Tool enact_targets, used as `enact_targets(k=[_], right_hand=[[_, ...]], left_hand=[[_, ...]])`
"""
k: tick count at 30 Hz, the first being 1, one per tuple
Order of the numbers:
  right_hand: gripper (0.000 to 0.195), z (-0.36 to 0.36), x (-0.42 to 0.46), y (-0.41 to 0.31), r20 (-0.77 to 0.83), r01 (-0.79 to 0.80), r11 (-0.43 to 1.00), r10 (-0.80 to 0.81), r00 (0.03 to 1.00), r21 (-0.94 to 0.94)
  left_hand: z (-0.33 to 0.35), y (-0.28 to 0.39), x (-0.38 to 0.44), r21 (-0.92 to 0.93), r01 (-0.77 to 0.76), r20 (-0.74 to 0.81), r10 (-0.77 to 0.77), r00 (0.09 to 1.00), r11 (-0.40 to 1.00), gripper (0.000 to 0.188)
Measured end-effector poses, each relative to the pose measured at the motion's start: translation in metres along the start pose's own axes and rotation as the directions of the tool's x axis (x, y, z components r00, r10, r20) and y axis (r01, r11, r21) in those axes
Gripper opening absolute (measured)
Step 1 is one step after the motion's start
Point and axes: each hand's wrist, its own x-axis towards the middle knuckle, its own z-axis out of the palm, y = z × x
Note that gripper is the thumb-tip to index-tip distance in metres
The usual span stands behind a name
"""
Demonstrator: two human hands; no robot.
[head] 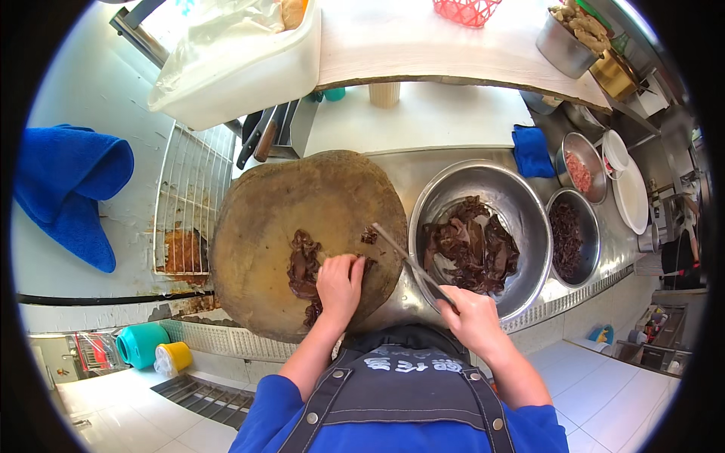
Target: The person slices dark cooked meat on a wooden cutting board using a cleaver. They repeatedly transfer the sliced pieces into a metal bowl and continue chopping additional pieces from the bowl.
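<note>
A thick round wooden chopping block [255,226] lies before me, with dark brown, folded wood ear mushroom [304,263] on it. My left hand [340,286], fingers curled, presses down on the mushroom's right side; its fingertips hide part of it. In my right hand [473,317] is the handle of a kitchen knife [412,261], seen edge-on. The blade slants up and left over the block's right edge. By its tip sits a small heap of cut mushroom [369,234]. Larger mushroom pieces [470,243] fill a steel basin [422,198] right of the block.
An oval steel bowl of dark shreds [565,238] and a bowl of minced meat [579,171] stand farther right, near a blue cloth [532,150]. Knives [265,140] stand in a rack behind the block. A white plastic tub [243,79] overhangs at upper left.
</note>
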Motion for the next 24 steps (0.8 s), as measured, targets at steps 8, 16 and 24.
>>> enact_targets(k=[8,16,24], right_hand=[[0.025,-0.024,-0.037,0.014,-0.109,-0.224,0.963,0.242,0.964,0.148],[0.020,-0.019,-0.105,0.069,-0.233,-0.416,0.741,0.597,0.767,0.527],[0.024,-0.040,-0.132,0.098,-0.176,-0.241,0.414,0.747,0.641,0.878]], left_hand=[[0.018,0.002,0.060,0.280,-0.160,0.186,0.110,0.976,0.947,0.035],[0.030,0.043,0.085,-0.124,-0.028,0.343,0.070,0.937,0.992,0.021],[0.106,0.114,0.096,-0.264,0.009,0.366,0.092,0.926,0.964,0.033]])
